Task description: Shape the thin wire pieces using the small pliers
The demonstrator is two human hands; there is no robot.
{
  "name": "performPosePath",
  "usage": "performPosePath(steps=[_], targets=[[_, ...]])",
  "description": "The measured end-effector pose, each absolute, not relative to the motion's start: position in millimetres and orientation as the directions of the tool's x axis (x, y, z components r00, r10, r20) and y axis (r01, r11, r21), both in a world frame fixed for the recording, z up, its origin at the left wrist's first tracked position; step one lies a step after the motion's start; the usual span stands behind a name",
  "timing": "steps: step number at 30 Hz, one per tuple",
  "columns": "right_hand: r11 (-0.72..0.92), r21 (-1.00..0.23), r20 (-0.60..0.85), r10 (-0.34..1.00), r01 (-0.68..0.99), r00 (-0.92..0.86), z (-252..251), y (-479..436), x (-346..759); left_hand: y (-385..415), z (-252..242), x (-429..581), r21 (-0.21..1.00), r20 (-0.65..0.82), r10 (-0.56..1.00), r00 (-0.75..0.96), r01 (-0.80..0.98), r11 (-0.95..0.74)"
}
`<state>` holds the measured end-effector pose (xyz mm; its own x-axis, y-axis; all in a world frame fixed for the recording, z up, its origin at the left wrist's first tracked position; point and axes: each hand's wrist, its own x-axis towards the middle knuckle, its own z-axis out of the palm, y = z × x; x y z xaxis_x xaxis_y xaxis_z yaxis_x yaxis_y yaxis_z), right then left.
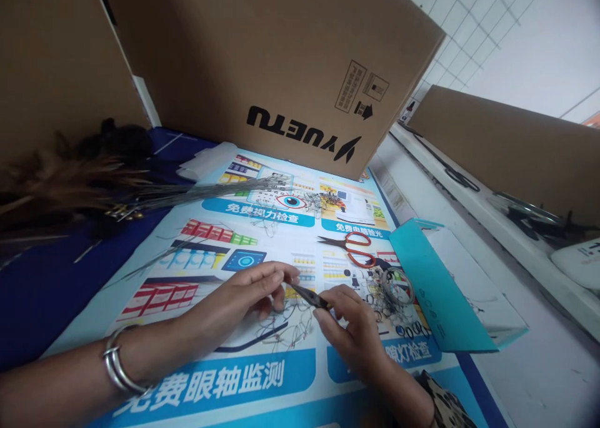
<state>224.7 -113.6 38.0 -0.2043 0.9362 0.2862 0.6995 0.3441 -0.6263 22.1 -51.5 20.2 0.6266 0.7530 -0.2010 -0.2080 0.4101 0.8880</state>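
Note:
In the head view my right hand (pixel 351 328) is closed around dark needle-nose pliers (pixel 309 295), whose jaws point up and left. The tips of the jaws reach the fingertips of my left hand (pixel 265 287). There the thumb and forefinger are pinched together, and whatever lies between them is too small to make out. Below both hands, a loose tangle of thin wire pieces (pixel 290 331) lies on the printed sheet (pixel 262 387). Orange-handled scissors (pixel 360 249) rest beyond my right hand, with the blades to the left.
A heap of wire rings and small parts (pixel 394 290) sits beside an open teal-and-white box (pixel 424 284) at right. Long wire stems (pixel 210 194) and brown feathery material (pixel 51 181) lie at left. A large cardboard box (pixel 272 59) stands behind.

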Motion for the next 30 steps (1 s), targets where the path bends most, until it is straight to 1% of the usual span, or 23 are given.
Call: performPosePath(steps=[3,7,11,21,26,30], targets=[[0.286,-0.704,0.219,0.958,0.649,-0.185,38.4,-111.9,225.9,-51.0,18.8,22.2,0.855,-0.194,0.717,0.669,-0.243,0.459],[0.255,-0.742,0.190,0.967,0.620,-0.170,36.7,-110.6,226.3,-50.7,18.6,21.6,0.853,-0.200,0.720,0.665,-0.243,0.462],[0.250,-0.752,0.168,0.967,0.610,-0.191,35.6,-110.0,225.9,-49.0,17.7,19.7,0.880,-0.198,0.738,0.645,-0.214,0.423],[0.251,-0.763,0.164,0.967,0.596,-0.197,34.6,-110.5,227.0,-46.0,7.8,20.6,0.917,-0.211,0.700,0.682,-0.110,0.383],[0.260,-0.786,0.163,0.962,0.562,-0.217,35.3,-110.0,226.2,-46.2,5.8,22.3,0.910,-0.240,0.659,0.713,-0.071,0.409],[0.268,-0.763,0.152,0.959,0.588,-0.240,34.3,-110.6,225.7,-46.6,5.1,22.7,0.913,-0.244,0.650,0.719,-0.056,0.405]])
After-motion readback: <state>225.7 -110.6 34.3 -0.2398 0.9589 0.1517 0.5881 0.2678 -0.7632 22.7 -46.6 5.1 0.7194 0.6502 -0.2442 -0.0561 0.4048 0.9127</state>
